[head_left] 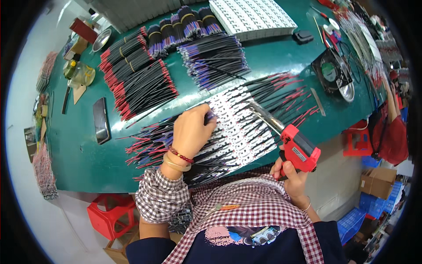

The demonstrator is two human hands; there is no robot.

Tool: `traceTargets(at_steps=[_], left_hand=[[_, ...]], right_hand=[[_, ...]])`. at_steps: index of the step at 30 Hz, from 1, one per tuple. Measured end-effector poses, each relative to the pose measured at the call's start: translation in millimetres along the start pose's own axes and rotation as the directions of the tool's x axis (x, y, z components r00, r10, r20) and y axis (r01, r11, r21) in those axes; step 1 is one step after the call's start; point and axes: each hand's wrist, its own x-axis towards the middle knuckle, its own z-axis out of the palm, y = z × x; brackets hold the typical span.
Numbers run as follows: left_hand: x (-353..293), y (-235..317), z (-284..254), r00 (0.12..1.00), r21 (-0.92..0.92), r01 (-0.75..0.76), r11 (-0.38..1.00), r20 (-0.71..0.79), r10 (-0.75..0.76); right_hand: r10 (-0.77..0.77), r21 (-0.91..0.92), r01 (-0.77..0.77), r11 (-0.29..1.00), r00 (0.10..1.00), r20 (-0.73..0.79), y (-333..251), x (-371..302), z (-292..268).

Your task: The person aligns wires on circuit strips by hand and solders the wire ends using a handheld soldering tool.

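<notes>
My left hand [192, 131] rests over the left part of a white panel of small boards [231, 105]. Its fingers are curled in, and whatever they pinch is hidden under the hand. Black wires with red and blue ends [151, 143] fan out from the panel's left side and pass under my wrist. More black and red wires [281, 94] spread from its right side. My right hand [293, 178] is wrapped round the grip of a red and black soldering gun [301, 149]. Its metal barrel points up and left, with the tip over the panel's right part.
Wire bundles [140, 83] and a loose wire pile [213, 61] lie beyond the panel, beside a stack of white panels [252, 20]. A phone [101, 121] and jar [81, 74] are left. A black fan [332, 70] and metal strip [317, 102] lie right. A red stool [112, 215] stands below.
</notes>
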Motion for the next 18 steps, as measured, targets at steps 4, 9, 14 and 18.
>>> traceTargets(at_steps=[4, 9, 14, 18], left_hand=[[1, 2, 4, 0.999, 0.107, -0.054, 0.993, 0.013, 0.053], [-3, -1, 12, 1.000, 0.140, -0.014, 0.990, 0.024, 0.011], [-3, 0, 15, 0.998, 0.175, -0.065, 0.982, -0.001, 0.066], [-2, 2, 16, 0.998, 0.198, -0.062, 0.978, 0.030, 0.057]], right_hand=[[0.031, -0.005, -0.031, 1.000, 0.998, 0.045, 9, -7, 1], [0.104, -0.020, -0.103, 0.994, 0.993, 0.058, 19, -16, 7], [0.146, -0.044, -0.143, 0.989, 0.987, 0.065, 28, -15, 10], [0.194, -0.105, -0.187, 0.977, 0.978, 0.069, 31, -13, 13]])
